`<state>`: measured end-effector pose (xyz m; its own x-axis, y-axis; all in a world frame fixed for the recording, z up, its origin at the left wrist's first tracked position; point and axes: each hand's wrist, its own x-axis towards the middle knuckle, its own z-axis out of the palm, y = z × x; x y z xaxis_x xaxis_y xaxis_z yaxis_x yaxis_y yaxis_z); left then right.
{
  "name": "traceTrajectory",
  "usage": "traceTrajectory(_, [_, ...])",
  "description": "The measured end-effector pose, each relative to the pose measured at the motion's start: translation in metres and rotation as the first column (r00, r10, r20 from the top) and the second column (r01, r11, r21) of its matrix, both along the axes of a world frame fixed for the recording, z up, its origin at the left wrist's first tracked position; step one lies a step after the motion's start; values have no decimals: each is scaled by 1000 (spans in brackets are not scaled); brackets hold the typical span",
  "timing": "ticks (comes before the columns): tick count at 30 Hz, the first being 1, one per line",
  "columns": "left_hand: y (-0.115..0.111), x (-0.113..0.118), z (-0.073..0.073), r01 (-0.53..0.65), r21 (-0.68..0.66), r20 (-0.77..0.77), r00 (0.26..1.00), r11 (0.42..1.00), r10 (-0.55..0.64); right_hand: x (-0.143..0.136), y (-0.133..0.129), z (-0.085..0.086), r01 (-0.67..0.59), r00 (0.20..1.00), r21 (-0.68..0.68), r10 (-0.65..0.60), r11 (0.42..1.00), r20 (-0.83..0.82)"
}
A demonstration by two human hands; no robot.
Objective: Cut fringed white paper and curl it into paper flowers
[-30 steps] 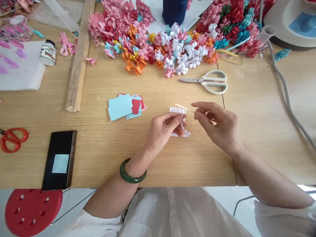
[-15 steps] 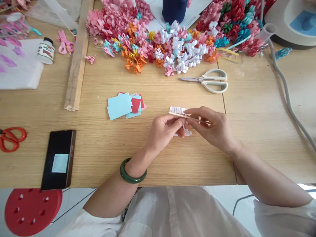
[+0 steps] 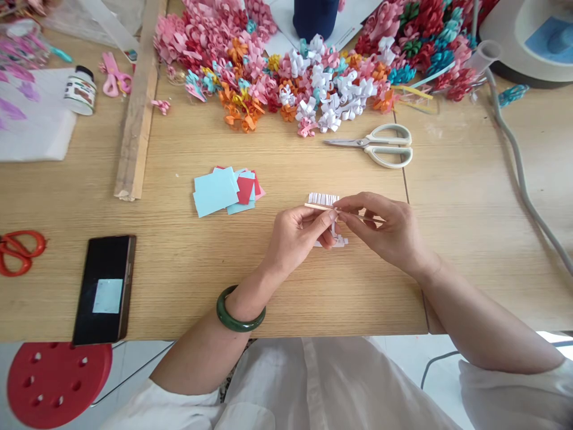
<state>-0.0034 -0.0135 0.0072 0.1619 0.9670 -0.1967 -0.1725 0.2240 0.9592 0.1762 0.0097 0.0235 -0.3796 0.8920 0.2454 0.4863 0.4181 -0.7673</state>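
Note:
A thin pale stick (image 3: 317, 206) runs between my two hands above the table. My left hand (image 3: 302, 230) pinches it between thumb and fingers, with the other fingers curled below. On the right, my right hand (image 3: 380, 224) has thumb and index finger closed on the stick near its middle. A narrow white paper strip (image 3: 333, 228) hangs from the fingertips. Beneath and behind the hands lies white paper cut into strips (image 3: 323, 199), partly hidden by the fingers.
Light blue and red paper pieces (image 3: 217, 192) lie left of my hands. White-handled scissors (image 3: 387, 145) rest behind them, before a heap of paper flowers (image 3: 329, 98). A wooden bar (image 3: 136, 119), a phone (image 3: 105, 289) and red scissors (image 3: 22, 251) are further left.
The stick has tilted slightly between my fingers, and more of the hanging white strip shows. Both hands stay in nearly the same place.

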Motion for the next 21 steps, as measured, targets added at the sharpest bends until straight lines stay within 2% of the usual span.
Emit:
traceTrajectory(6, [1,0,0,-3,-13,12,1000,1000,3,-1,0,3,-19,998,88,24,996,-57])
traceTrajectory(21, [1,0,2,14,-94,83,997,995,-6,-3,-3,-1,-37,999,272,26,962,45])
